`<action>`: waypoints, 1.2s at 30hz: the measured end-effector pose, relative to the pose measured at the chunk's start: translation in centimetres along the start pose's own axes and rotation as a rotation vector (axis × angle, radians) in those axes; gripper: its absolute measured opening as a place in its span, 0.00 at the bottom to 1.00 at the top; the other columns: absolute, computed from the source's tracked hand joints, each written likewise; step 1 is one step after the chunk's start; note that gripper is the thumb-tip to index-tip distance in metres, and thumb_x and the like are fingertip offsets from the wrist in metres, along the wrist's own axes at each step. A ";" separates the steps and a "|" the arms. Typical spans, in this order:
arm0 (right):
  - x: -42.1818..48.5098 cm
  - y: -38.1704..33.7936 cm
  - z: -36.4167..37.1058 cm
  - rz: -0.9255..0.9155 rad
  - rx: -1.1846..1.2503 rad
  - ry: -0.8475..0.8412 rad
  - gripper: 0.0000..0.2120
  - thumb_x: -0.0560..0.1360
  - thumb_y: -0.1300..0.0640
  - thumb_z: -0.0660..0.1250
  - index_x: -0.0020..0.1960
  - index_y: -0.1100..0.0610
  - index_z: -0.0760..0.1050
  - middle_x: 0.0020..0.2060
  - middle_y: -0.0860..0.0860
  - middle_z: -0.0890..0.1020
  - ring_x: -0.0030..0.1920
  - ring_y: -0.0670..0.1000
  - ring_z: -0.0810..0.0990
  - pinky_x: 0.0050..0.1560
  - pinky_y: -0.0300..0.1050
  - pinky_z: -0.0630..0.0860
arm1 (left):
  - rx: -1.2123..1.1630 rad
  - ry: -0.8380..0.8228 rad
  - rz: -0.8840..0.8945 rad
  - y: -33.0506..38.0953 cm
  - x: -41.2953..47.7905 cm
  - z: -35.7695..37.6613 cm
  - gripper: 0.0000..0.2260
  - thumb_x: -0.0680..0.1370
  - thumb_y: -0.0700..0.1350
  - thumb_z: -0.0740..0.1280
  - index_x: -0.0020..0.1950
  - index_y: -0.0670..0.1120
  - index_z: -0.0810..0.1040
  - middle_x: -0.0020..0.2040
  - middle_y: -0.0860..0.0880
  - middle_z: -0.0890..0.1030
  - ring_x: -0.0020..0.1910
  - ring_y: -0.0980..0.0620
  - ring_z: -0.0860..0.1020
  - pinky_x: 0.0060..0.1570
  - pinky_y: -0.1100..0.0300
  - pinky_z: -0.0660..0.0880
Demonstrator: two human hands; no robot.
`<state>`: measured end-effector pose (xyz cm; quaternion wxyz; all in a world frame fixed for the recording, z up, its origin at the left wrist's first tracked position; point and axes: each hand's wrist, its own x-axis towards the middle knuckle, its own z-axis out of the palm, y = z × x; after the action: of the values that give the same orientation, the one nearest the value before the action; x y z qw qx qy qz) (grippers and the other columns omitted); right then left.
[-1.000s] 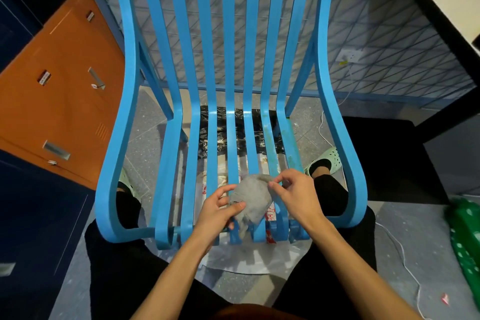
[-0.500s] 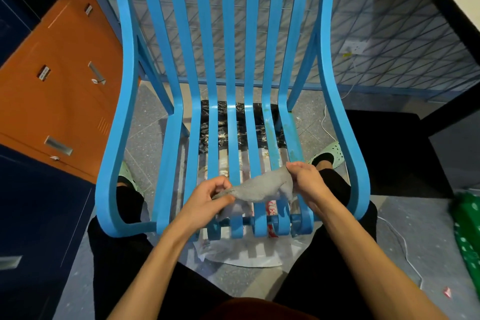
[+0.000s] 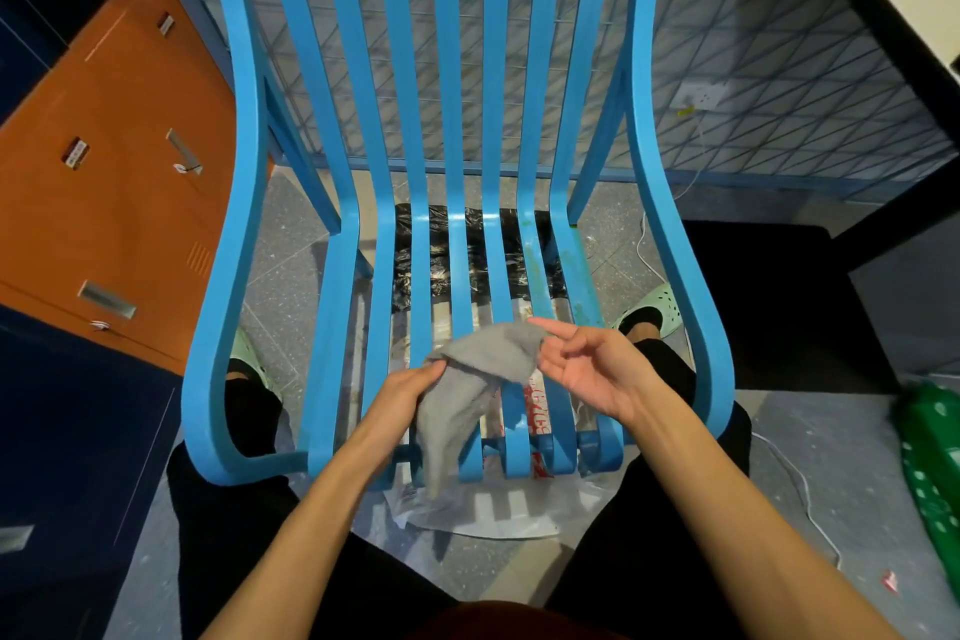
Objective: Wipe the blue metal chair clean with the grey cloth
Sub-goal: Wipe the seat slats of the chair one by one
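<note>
The blue metal chair (image 3: 332, 353) with slatted seat and back stands right in front of me. Over the front of the seat hangs the grey cloth (image 3: 467, 379), its lower end drooping past the seat's rolled front edge. My left hand (image 3: 405, 395) grips the cloth's left edge. My right hand (image 3: 587, 369) is turned palm toward me with loosely curled fingers. It holds the cloth's upper right corner between thumb and fingertips. Both hands hover just above the front slats.
An orange cabinet (image 3: 119, 172) stands to the left, and a wire mesh panel (image 3: 753, 68) rises behind the chair. Plastic sheeting (image 3: 483, 509) lies on the floor under the seat. A white cable (image 3: 795, 483) and a green bag (image 3: 935, 473) are at the right.
The bunched cloth has been spread out and lifted; its lower end now hangs down. My right hand has turned palm up and loosened, and my left hand has shifted slightly right.
</note>
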<state>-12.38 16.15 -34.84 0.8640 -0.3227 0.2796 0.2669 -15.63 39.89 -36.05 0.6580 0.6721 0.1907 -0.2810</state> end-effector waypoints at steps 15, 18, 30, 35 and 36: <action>0.5 6.4 1.7 -0.070 -1.038 -0.291 0.12 0.71 0.61 0.75 0.54 0.60 0.82 0.49 0.54 0.85 0.50 0.51 0.83 0.56 0.51 0.78 | 0.315 -0.288 0.121 3.1 -2.1 -2.1 0.07 0.78 0.40 0.69 0.55 0.45 0.84 0.51 0.48 0.86 0.50 0.52 0.84 0.50 0.62 0.80; 0.4 6.5 1.8 -0.124 -1.097 -0.200 0.08 0.74 0.60 0.72 0.50 0.64 0.82 0.46 0.60 0.85 0.46 0.53 0.83 0.52 0.53 0.78 | 0.333 -0.171 0.132 2.8 -2.2 -2.9 0.03 0.77 0.42 0.72 0.47 0.47 0.86 0.45 0.49 0.87 0.44 0.53 0.84 0.47 0.59 0.80; -0.3 1.0 -3.1 -0.610 -1.497 0.305 0.20 0.77 0.67 0.61 0.66 0.53 0.75 0.60 0.48 0.79 0.54 0.48 0.77 0.55 0.37 0.74 | 0.447 0.072 0.269 -1.3 2.6 1.1 0.10 0.78 0.44 0.70 0.60 0.52 0.79 0.55 0.54 0.82 0.53 0.58 0.80 0.55 0.62 0.77; 1.1 8.6 -6.6 -0.155 -1.916 0.218 0.31 0.81 0.50 0.60 0.79 0.57 0.53 0.79 0.56 0.42 0.79 0.60 0.44 0.77 0.51 0.46 | 0.734 0.023 0.379 -2.9 5.5 4.4 0.19 0.80 0.45 0.67 0.72 0.51 0.72 0.71 0.53 0.72 0.71 0.53 0.70 0.71 0.54 0.65; 1.0 9.3 -6.8 -0.213 -1.905 0.257 0.30 0.81 0.49 0.59 0.79 0.57 0.53 0.79 0.55 0.42 0.79 0.59 0.44 0.77 0.51 0.45 | 0.778 0.022 0.398 -3.1 6.1 4.6 0.20 0.80 0.45 0.66 0.73 0.51 0.71 0.73 0.52 0.70 0.72 0.52 0.68 0.72 0.54 0.63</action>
<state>-19.78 17.61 -43.60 0.2224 -0.9383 0.0075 0.2648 -13.49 34.86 -42.18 0.3950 0.8966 -0.0557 -0.1922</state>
